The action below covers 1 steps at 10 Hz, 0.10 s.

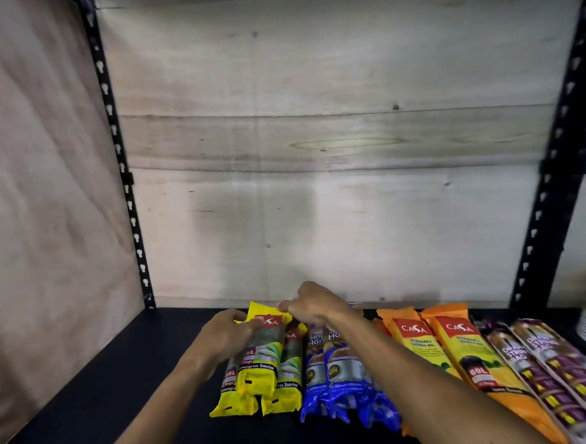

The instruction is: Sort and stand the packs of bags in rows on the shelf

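1. Both hands are on the top yellow pack (258,357), which lies tilted on two other yellow packs near the middle of the black shelf (106,387), its far end toward the back edge. The left hand (228,332) curls its fingers round the pack's left side. The right hand (312,306) pinches the pack's crimped top end between thumb and fingers.

2. The pack rests on rounded rolls rather than flat board. I think it could roll off leftward as soon as the grip loosens, since nothing blocks that side.

3. The right hand holds only the thin sealed flap. Lifting by that alone may let the slick wrapper slip or the seal tear.

4. The right forearm crosses just over the blue packs (334,367) beside the yellow ones. A careless pull back could drag them toward the front edge, where their tails already lie close.

5. The orange packs (440,346) and the purple packs (547,367) lie flat toward the right end. A push on the blue ones would probably shove into them too.

6. Nothing stands upright yet. Tall, narrow rolls tip easily without a neighbour or the back wall (317,186) to lean on.
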### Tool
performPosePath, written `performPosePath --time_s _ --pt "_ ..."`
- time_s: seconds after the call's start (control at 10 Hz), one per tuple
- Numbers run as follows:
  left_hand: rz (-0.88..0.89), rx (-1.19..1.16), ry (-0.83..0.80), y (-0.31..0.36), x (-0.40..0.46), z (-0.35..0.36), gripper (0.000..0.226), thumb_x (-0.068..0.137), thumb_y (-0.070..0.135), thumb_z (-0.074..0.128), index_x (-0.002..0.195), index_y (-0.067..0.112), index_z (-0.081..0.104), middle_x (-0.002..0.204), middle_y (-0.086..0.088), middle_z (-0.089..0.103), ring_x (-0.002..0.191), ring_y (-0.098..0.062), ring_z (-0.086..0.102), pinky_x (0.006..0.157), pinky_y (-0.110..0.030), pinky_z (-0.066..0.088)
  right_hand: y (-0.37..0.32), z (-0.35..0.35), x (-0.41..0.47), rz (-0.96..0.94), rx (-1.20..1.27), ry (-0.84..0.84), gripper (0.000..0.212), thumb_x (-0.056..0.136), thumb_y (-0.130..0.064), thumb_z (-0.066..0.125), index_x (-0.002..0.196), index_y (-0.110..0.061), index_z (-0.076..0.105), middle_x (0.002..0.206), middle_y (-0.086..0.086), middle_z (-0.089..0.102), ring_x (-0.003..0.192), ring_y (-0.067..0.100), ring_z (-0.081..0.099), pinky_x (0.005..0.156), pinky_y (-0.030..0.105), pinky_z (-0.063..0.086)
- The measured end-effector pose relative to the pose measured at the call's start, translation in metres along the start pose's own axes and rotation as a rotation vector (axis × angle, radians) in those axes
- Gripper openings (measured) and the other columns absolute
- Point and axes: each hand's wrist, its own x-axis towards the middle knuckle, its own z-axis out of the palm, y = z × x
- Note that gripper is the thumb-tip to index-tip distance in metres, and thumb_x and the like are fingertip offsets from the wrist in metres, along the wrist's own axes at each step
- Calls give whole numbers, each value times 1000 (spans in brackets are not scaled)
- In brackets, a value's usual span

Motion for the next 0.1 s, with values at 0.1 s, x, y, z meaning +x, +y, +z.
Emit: performPosePath --time_s 0.1 --pt "43 25 23 4 15 7 68 61 70 62 107 21 68 105 -2 74 94 -20 70 91 -42 56 6 -12 -12 10 37 41 62 96 -43 58 137 4 49 143 19 54 127 34 54 99 37 46"
